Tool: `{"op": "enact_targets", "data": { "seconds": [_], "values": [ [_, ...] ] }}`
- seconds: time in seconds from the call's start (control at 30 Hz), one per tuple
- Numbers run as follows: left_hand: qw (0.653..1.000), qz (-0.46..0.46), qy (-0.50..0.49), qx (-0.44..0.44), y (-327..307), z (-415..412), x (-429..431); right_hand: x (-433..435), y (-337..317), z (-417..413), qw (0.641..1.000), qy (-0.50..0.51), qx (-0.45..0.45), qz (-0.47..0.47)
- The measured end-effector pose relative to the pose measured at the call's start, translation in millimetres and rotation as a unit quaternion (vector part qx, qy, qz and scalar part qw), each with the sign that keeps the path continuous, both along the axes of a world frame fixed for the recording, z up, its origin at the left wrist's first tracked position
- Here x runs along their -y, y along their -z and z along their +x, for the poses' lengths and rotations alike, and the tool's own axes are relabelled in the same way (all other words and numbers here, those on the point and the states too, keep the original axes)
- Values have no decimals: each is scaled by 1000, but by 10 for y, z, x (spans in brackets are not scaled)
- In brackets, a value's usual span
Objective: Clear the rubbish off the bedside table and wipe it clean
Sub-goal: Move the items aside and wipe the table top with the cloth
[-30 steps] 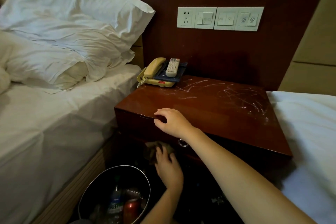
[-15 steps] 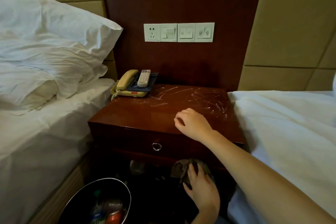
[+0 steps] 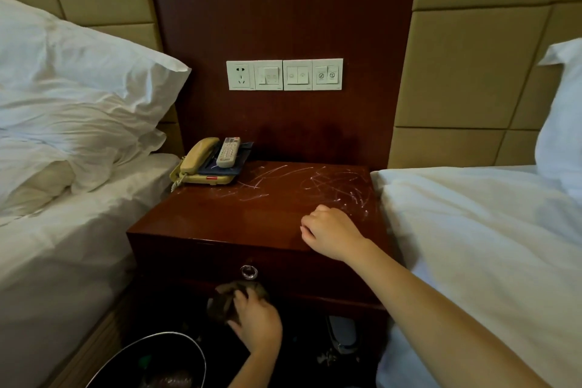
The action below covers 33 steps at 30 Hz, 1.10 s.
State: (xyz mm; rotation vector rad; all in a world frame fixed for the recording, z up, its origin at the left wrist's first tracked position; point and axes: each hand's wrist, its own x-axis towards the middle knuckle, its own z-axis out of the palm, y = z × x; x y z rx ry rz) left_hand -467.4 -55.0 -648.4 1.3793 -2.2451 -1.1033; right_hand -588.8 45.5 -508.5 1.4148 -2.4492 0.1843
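Observation:
The dark wooden bedside table (image 3: 220,220) has white scribble marks (image 3: 330,183) across the back and right of its top. My right hand (image 3: 330,233) rests on the top near the front right, just in front of the marks. Its fingers are curled under and nothing shows in them. Lower down, in front of the drawer, my left hand (image 3: 258,324) grips a crumpled dark cloth (image 3: 228,298) just beneath the ring pull (image 3: 248,272). A round bin (image 3: 176,337) with rubbish inside stands on the floor at the lower left.
A beige telephone (image 3: 201,167) with a white remote (image 3: 228,151) lying on it sits at the table's back left corner. White beds flank the table, the left bed (image 3: 63,246) and the right bed (image 3: 472,230). A switch panel (image 3: 283,74) is on the wall.
My right hand has slid from the table's front left edge to the right side of the top and curled its fingers. The left hand still grips the cloth below the drawer.

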Motion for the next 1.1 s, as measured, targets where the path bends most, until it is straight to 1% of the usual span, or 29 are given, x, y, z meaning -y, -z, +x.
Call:
{"op": "enact_targets", "data": {
  "seconds": [0.1,0.17,0.23,0.3,0.37,0.5,0.6,0.7,0.87,1.1],
  "values": [
    [995,-50,90,14,-12,-91,-647,-12,-62,-9,1000,-11,-10,-4],
    [986,-59,149,40,-51,-203,-1050,-47,-90,6,1000,-27,-12,-8],
    [982,-74,160,70,-56,-292,-1254,-103,-111,39,998,-51,-25,-8],
    [976,-102,168,94,-64,-313,-1299,-169,-129,63,997,-67,-40,7],
    [967,-120,200,107,-53,-263,-1238,-216,-132,56,997,-64,-42,20],
    [933,-188,274,137,9,-90,-888,-203,-88,26,999,-25,-15,18],
    [915,-253,282,138,34,47,-548,-126,-16,63,999,-14,-16,44],
    [903,-287,282,151,50,163,-310,-57,30,84,998,-16,-19,54],
    [902,-310,261,149,72,262,-42,-7,83,74,999,-20,-1,42],
    [911,-313,221,155,45,350,357,15,158,79,999,-3,17,32]
  ]
}}
